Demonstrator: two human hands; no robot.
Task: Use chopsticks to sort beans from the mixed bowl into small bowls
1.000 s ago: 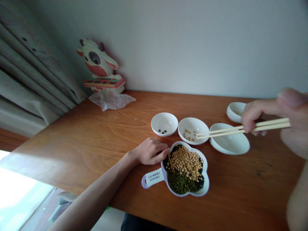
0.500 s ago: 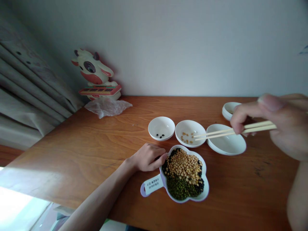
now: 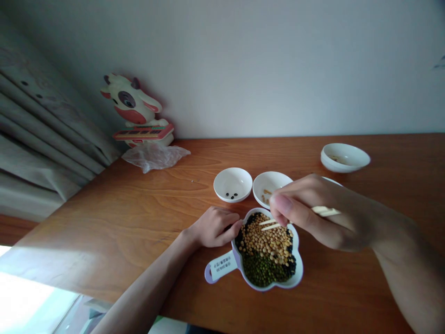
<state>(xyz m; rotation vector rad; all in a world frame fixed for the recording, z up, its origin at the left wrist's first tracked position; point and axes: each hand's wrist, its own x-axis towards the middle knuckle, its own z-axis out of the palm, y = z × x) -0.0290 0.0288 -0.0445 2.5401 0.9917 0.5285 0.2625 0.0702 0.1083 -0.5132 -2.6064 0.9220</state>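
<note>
My right hand (image 3: 313, 213) grips a pair of light wooden chopsticks (image 3: 269, 225), their tips over the yellow beans (image 3: 264, 236) in a flower-shaped dish (image 3: 297, 278). Green beans (image 3: 262, 271) and black beans (image 3: 289, 269) share that dish. My left hand (image 3: 219, 227) pinches the dish's left rim, its forearm lying on the table. A white bowl (image 3: 232, 181) behind it holds a few black beans. Beside that, another bowl (image 3: 269, 181) has several yellow beans and is partly covered by my right hand. A third bowl (image 3: 333, 181) is mostly hidden behind the hand.
On the wooden table (image 3: 139, 208), a white bowl (image 3: 344, 157) with something small inside stands at the back right. A cow toy (image 3: 135, 106) with a keyboard and a clear plastic bag (image 3: 156, 157) are at the back left. A curtain (image 3: 41, 139) hangs at the left.
My right hand has moved left and down with the chopsticks, from the bowls to the flower-shaped dish. The back right bowl is now uncovered. My left hand remains at the rim.
</note>
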